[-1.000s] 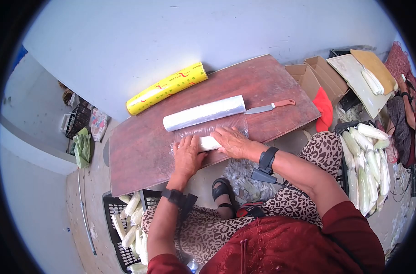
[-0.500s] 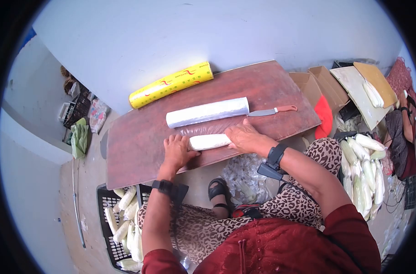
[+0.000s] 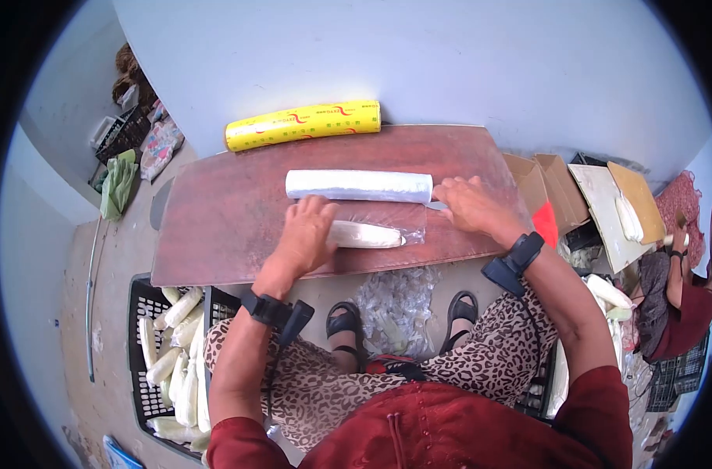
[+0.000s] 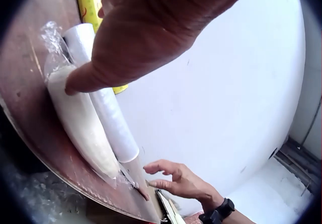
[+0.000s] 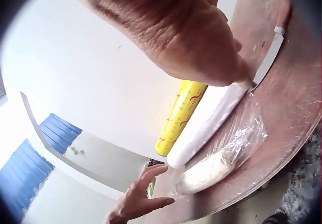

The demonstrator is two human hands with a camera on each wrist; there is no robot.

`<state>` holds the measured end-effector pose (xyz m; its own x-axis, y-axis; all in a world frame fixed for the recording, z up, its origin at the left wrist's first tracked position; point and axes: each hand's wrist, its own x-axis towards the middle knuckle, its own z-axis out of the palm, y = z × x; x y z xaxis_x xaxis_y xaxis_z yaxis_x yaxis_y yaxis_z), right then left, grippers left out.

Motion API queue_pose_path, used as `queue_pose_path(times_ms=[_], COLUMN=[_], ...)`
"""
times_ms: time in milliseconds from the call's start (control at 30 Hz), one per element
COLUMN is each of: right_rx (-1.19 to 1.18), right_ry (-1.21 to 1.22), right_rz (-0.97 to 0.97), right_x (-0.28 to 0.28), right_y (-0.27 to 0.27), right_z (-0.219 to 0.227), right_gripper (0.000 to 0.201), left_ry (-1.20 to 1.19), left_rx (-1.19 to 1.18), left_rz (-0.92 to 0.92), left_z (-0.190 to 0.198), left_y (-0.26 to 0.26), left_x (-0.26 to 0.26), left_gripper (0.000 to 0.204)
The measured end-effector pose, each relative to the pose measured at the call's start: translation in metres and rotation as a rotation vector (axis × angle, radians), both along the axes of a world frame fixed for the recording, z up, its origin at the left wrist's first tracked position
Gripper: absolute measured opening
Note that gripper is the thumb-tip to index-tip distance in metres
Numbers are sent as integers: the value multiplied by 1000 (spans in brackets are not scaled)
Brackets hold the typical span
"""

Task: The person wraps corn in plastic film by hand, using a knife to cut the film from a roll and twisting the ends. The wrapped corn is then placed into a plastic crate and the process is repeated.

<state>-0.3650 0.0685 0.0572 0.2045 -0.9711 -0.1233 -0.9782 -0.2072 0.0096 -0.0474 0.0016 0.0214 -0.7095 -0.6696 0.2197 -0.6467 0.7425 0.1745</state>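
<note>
A pale ear of corn [image 3: 367,234] lies on the red-brown board in a sheet of clear cling film [image 5: 246,138], whose loose end spreads past its right tip. Over its left end is my left hand [image 3: 303,238], with thumb and fingers apart; in the left wrist view the thumb overlaps the husk. Just behind lies the white cling film roll [image 3: 360,186]. My right hand [image 3: 481,209] is at the roll's right end with its fingers loosely extended, close over the knife [image 5: 269,58]. The hand hides most of the knife in the head view.
A yellow printed roll [image 3: 305,125] lies along the back edge of the board [image 3: 215,211], against the wall. Black crates [image 3: 141,375] of corn stand at both sides of the knees. Cardboard boxes [image 3: 555,187] sit right. Plastic scraps [image 3: 399,305] cover the floor between the feet.
Both hands were on the corn, rolling it in the film; it now lies with its right end bare of fingers. My right hand has moved right and back to the roll's end. The view has shifted.
</note>
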Motion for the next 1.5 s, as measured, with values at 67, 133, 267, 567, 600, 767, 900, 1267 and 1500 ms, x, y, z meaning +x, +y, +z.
queue_pose_path(times_ms=[67,133,267,567,600,767,900,1267,1500], right_rx=[-112,-231,-417,-387,-378,-312,-351,8,-65], right_ry=[-94,-170,-207,-181,-182,-176,-180,-263,-342], right_rz=[63,125,179,105,92,34,73,241,206], right_x=[6,23,39,36,36,35,38,78,74], right_y=[-12,-20,-41,-67,-70,-80,-76,-30,-31], right_z=[-4,-11,-38,-55,-56,-57,-51,-68,-70], right_gripper=[34,32,35,36,35,34,42,49,41], left_ry=[97,110,-30,-8,-14,-53,-36,-107,-189], left_rx=[44,93,104,146,155,229,307,347,309], left_rz=[-101,-165,-136,-78,-88,-129,-102,-74,108], left_z=[-1,-8,-22,-29,-30,-35,-32,-27,-26], left_y=[8,14,8,-9,-11,-22,-26,-30,-34], left_x=[-14,-24,-32,-43,-44,-44,-47,-46,-23], left_gripper=[58,56,56,54,54,56,58,60,54])
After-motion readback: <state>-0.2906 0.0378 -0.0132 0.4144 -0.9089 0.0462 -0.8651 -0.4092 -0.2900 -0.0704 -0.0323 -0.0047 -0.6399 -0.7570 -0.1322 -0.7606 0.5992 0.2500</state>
